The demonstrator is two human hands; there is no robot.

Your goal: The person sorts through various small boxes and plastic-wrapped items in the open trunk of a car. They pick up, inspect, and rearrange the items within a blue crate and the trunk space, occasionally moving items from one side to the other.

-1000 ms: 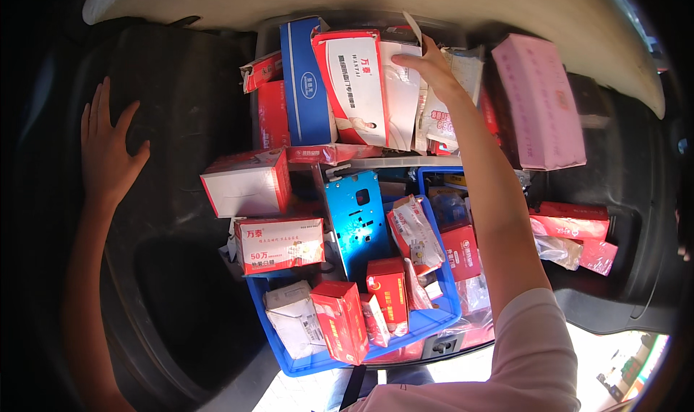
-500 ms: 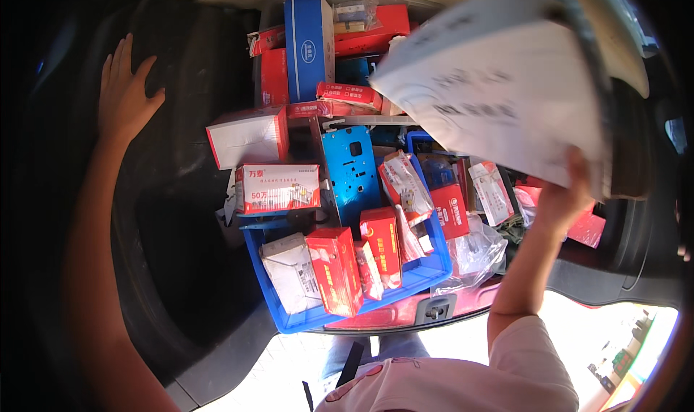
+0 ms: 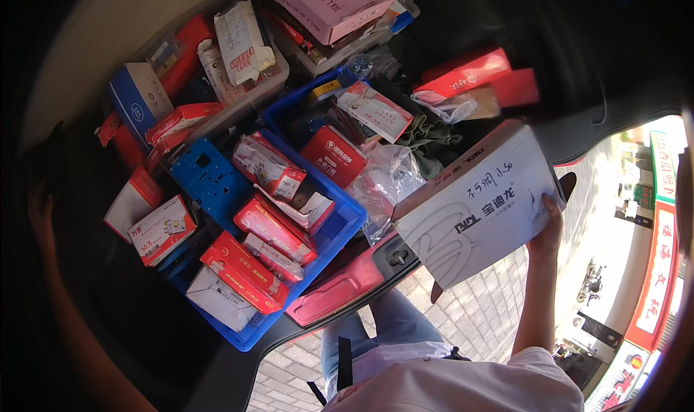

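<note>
My right hand (image 3: 547, 231) grips a flat white cardboard box (image 3: 477, 213) by its right edge. The box has dark print and handwriting and is held tilted over the trunk's rear edge, partly above the pavement. Two dark brown ends (image 3: 570, 186) jut out behind it; what they belong to is hidden. At the far left, in shadow, my left hand (image 3: 42, 213) is empty with its fingers apart, near the dark trunk lining. Nearest to it are a white and red box (image 3: 165, 231) and another red-sided box (image 3: 135, 201).
A blue crate (image 3: 340, 228) holds several red and white boxes. Beside it lie a blue metal plate (image 3: 210, 177), a clear plastic bag (image 3: 390, 181) and a clear bin (image 3: 253, 97) of boxes. A pink box (image 3: 329, 7) lies farther back. The trunk sill (image 3: 340, 285) borders the paving.
The view has turned right. My right hand has brought the white box from over the bins, lower and nearer the trunk's rear edge. The pink box has come into view.
</note>
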